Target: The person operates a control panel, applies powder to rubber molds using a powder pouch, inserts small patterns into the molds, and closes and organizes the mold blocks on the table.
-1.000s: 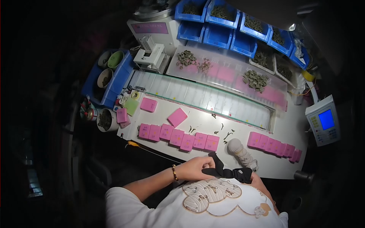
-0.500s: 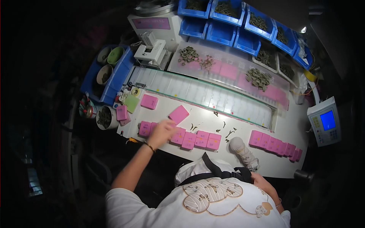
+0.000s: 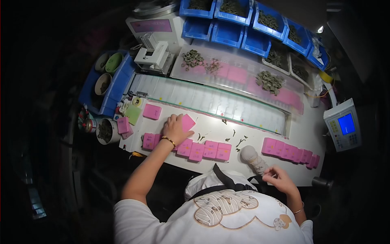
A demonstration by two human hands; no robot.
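Covers the left part of a flat, pink, rectangular block with the left hand, fingers and thumb spread. Cannot tell whether gripping or only touching, with the palm side out of sight. Lies askew on the white counter, behind an uneven row of pink blocks with dark handwriting. Bends the fingers of the right hand loosely, thumb apart, with nothing visible between, by the near end of a grey-white, cloth-wrapped rod with a rounded head; cannot tell whether touching it.

Looks light and matt, so probably not slippery. Could be soft foam or stacked card; cannot tell which. Best taken across two opposite edges, thumb against fingers, gently enough not to dent the corners.
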